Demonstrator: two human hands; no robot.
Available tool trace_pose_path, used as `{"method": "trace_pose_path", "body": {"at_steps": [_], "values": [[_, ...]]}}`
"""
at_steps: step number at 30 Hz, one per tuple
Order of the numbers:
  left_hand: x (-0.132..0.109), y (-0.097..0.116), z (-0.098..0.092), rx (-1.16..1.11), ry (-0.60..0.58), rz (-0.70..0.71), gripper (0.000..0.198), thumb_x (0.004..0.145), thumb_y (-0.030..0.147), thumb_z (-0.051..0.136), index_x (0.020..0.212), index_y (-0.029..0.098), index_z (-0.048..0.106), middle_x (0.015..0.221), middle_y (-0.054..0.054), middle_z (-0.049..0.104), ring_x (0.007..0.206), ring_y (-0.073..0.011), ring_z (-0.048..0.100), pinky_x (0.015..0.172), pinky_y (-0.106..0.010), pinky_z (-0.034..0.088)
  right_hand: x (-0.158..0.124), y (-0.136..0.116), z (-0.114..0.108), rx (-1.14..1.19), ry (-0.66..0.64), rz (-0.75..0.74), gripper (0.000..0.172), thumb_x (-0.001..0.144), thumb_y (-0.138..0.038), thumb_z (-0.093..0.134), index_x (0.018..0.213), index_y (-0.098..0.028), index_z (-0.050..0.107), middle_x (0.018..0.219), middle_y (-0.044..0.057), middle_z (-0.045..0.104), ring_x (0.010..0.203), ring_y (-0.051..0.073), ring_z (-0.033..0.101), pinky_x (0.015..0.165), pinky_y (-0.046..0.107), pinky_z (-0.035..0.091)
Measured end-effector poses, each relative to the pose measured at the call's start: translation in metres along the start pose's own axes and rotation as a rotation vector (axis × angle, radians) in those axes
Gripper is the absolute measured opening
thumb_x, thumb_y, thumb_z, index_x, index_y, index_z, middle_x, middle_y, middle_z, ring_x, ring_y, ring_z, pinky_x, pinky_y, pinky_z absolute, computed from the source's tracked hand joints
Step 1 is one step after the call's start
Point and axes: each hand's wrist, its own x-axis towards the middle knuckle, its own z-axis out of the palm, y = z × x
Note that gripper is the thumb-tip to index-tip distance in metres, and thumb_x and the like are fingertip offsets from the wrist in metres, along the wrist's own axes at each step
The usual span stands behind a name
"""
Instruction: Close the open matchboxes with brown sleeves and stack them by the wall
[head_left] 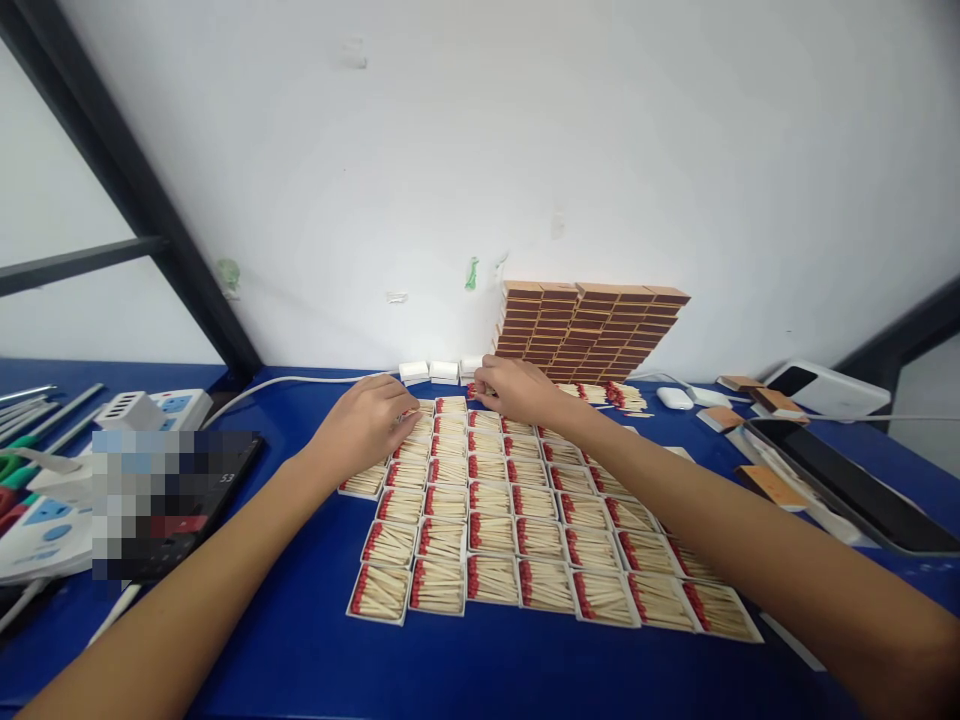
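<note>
Rows of open white matchbox trays [493, 579] filled with red-tipped matches cover the middle of the blue table. My left hand [366, 420] is at the far left corner of these rows, its fingers curled down by the trays there. What its fingertips grip is hidden behind the hand. Farther back, my right hand [514, 386] reaches over the rows with its fingers bent together. It is beside loose red-tipped matches [628, 398], and anything between its fingers is too small to make out. Several small white trays [444, 372] stand by the wall between the hands.
Behind my right hand, a stack of brown matchboxes [592, 325] leans near the wall. On the right lie a dark phone [847, 480], a white device [829, 388], an earbud case [674, 398] and matchbox sleeves [771, 486]. Power strips [56, 535], tools and a dark screen [217, 490] crowd the left.
</note>
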Motion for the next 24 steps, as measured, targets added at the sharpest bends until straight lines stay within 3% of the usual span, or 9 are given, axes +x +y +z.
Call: {"method": "trace_pose_path", "body": {"at_steps": [7,15,24], "values": [[-0.001,-0.002,0.004,-0.006,-0.037,-0.010,0.024,0.105,0.026,0.054,0.098,0.015,0.075,0.094,-0.010,0.076,0.094,-0.0272,0.068,0.089,-0.045,0.055,-0.002,-0.001,-0.006,0.077,-0.005,-0.032,0.012,0.102,-0.025,0.063,0.109,-0.018,0.071,0.112,0.010,0.068,0.090,0.020,0.063,0.062,0.030,0.031],[-0.001,0.000,0.003,-0.017,-0.033,-0.012,0.024,0.104,0.025,0.054,0.098,0.016,0.075,0.093,-0.010,0.075,0.092,-0.0270,0.068,0.087,-0.044,0.054,-0.001,-0.022,-0.010,0.238,0.039,-0.159,0.030,0.109,-0.038,0.053,0.117,-0.020,0.076,0.116,0.010,0.066,0.090,0.020,0.063,0.071,0.031,0.040],[-0.001,0.000,0.000,-0.023,-0.027,-0.026,0.024,0.103,0.025,0.054,0.096,0.017,0.075,0.092,-0.010,0.075,0.093,-0.0274,0.068,0.089,-0.044,0.054,0.010,-0.023,-0.006,0.182,-0.005,-0.100,0.035,0.109,-0.041,0.051,0.108,-0.017,0.076,0.112,0.012,0.071,0.087,0.019,0.065,0.068,0.030,0.040]]}}
